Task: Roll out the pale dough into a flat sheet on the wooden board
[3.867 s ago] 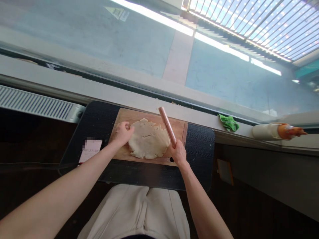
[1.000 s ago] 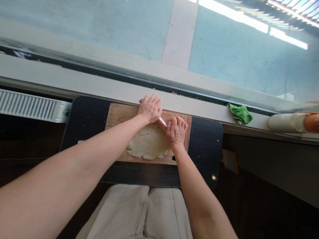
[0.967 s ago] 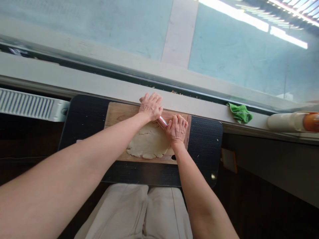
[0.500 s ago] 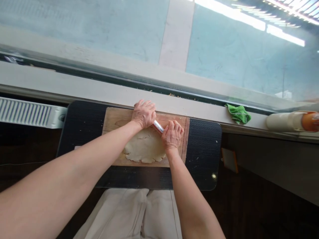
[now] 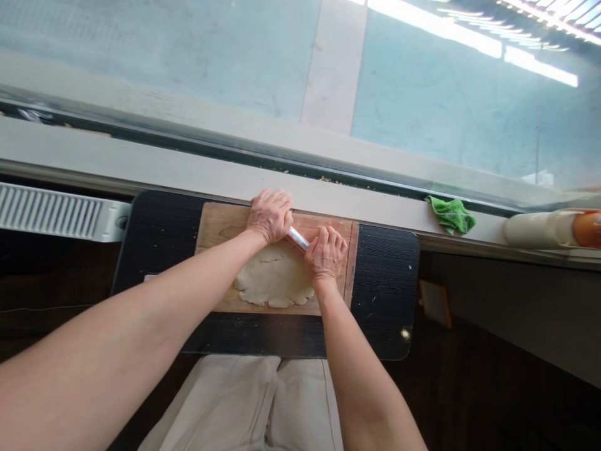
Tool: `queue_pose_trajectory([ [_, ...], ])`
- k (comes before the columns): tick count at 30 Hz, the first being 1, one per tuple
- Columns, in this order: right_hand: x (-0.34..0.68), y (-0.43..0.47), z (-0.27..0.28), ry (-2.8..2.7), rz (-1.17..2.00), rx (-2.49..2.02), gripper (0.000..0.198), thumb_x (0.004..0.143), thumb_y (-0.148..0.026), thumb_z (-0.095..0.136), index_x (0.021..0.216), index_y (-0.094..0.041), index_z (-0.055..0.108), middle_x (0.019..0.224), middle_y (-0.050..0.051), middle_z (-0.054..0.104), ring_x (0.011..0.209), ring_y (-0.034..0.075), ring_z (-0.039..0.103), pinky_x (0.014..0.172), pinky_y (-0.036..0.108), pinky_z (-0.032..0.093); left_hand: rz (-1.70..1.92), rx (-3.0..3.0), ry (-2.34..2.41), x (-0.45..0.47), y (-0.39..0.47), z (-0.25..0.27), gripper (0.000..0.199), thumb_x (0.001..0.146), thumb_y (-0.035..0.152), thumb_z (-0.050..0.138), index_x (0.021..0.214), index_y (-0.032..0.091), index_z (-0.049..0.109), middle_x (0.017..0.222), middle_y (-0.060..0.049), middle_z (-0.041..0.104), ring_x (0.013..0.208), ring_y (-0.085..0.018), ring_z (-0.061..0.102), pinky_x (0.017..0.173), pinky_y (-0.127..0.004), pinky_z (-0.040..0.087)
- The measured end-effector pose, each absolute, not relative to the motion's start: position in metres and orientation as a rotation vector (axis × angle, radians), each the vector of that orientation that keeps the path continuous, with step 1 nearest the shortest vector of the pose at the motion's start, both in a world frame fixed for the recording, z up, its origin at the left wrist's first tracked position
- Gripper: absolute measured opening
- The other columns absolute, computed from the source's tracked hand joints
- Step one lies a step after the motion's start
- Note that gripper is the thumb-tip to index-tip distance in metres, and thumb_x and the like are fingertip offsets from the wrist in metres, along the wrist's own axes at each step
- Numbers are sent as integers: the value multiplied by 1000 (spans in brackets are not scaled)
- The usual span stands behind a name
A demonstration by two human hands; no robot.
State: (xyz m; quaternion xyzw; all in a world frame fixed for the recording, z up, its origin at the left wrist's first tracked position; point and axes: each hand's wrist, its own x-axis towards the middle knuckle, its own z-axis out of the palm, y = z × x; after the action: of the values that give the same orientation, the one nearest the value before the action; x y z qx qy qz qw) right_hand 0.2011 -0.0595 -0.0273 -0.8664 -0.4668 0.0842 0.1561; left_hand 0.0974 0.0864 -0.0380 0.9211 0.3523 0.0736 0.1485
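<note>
My left hand (image 5: 270,216) and my right hand (image 5: 325,253) are closed on the two ends of a shiny white-and-red rod (image 5: 298,238). Only its short middle part shows between them, so its exact kind cannot be made out. The rod slants down to the right, over the far right part of a flat sheet of pale dough (image 5: 275,282). Ragged, cracked edges run along the dough's near side, and a small crack shows near its top. Beneath it lies a wooden board (image 5: 220,222), partly covered by my left forearm.
A black table (image 5: 382,282) carries the board, against a white window sill (image 5: 188,169). On the sill are a green cloth (image 5: 451,215), crumbs and a cream bottle with an orange end (image 5: 539,230). A white radiator (image 5: 51,210) stands at left.
The view has shifted very slightly. Both hands keep their hold on the rod, and the dough looks the same.
</note>
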Motion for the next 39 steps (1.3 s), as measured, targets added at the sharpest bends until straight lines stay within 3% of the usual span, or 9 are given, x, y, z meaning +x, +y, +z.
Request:
queue_pose_trajectory([
  [4,207,-57,-28,-1303,218,-2502,33,90,-20,38,120,-17,52,123,13,54,115,26,45,101,44,30,214,2638,1019,103,88,-37,41,83,26,37,114,18,63,129,-8,60,126,-25,47,111,-49,20],
  [12,189,-68,-29,-1378,298,-2413,30,90,-22,40,116,-20,54,123,11,55,115,25,45,99,42,31,218,2695,1061,80,76,-35,45,87,30,35,123,18,58,139,-9,51,131,-27,39,110,-49,20],
  [18,224,-45,-36,-1313,174,-2445,33,88,-16,38,117,-18,54,118,12,56,113,25,46,99,43,30,168,2671,1094,120,98,-29,40,88,32,34,114,16,60,122,-12,57,116,-29,48,99,-47,31],
  [23,227,-68,-33,-1487,169,-2320,22,92,-28,42,104,-19,58,110,9,57,106,22,48,95,38,34,128,2691,961,93,97,-15,36,88,37,36,93,17,64,101,-13,61,103,-28,52,91,-45,36],
  [26,227,-91,-30,-1792,274,-2176,25,89,-39,51,104,-21,59,107,8,58,101,22,48,91,36,36,111,2726,816,56,87,-5,30,83,41,45,92,21,64,101,-10,62,103,-27,52,97,-46,33],
  [29,230,-94,-24,-2029,353,-2073,29,88,-36,55,112,-20,56,104,8,58,97,22,48,87,35,38,101,2725,725,25,78,4,27,78,33,53,101,26,63,106,-7,64,107,-27,52,104,-50,26],
  [33,224,-62,-10,-2201,400,-1941,21,89,-31,54,107,-20,57,101,7,58,97,21,48,85,33,39,62,2697,923,-10,66,16,25,74,23,53,97,25,63,99,-7,65,101,-27,55,100,-49,30],
  [39,176,-4,-12,-2172,503,-1818,16,88,-35,55,95,-21,61,95,4,58,92,18,50,82,29,39,40,2550,1405,-59,46,13,12,73,32,54,78,24,60,86,-7,61,86,-26,56,83,-44,39],
])
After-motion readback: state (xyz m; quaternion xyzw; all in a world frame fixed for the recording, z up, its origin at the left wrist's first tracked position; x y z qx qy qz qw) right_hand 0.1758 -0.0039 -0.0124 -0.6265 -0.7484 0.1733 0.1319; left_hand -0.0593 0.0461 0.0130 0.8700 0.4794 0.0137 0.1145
